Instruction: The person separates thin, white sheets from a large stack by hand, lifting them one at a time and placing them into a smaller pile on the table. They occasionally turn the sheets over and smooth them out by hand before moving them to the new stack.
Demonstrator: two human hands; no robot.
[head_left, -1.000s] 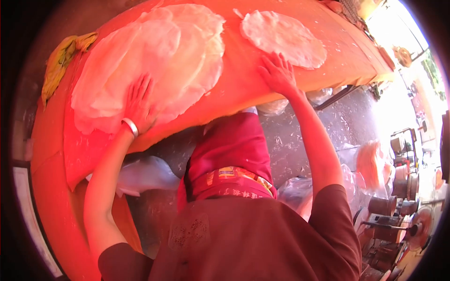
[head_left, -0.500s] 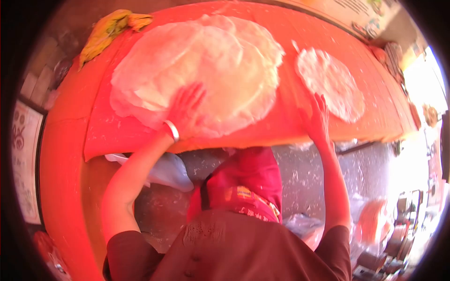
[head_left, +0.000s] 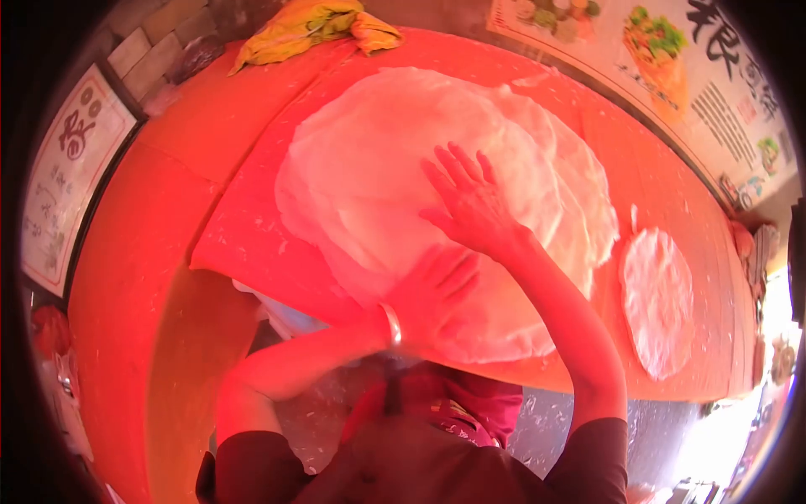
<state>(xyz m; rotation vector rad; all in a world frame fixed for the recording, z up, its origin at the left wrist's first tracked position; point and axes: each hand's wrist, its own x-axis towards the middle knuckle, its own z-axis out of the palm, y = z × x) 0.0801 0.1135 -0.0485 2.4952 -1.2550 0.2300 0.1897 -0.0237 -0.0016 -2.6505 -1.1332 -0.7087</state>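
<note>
Landmark: red-covered table [head_left: 252,218]. Main item: pile of thin pale sheets [head_left: 361,185], broad and layered, on the middle of the table and reaching its near edge; borders ragged and wrinkled toward the table's right end. Second item: small round sheet [head_left: 657,307], rumpled, at the table's right end, apart from the pile.

Risks, by judgement: creasing or tearing of the uppermost sheet, cause a palm dragged across it with too much pressure; sagging over the table's near edge, cause a pull toward the body, margin there being slight; snagging, cause the bracelet [head_left: 393,325] riding low over the pile.

Pose: right hand [head_left: 470,197], palm down, fingers spread, over the table's middle, forearm rising from its near edge. Left hand [head_left: 428,294], blurred, by the table's near edge, fingers stretched toward its right end, elbow bent, forearm slanting across.

Grip: both hands wide and flat, nothing pinched; how firmly either presses, cannot tell.
</note>
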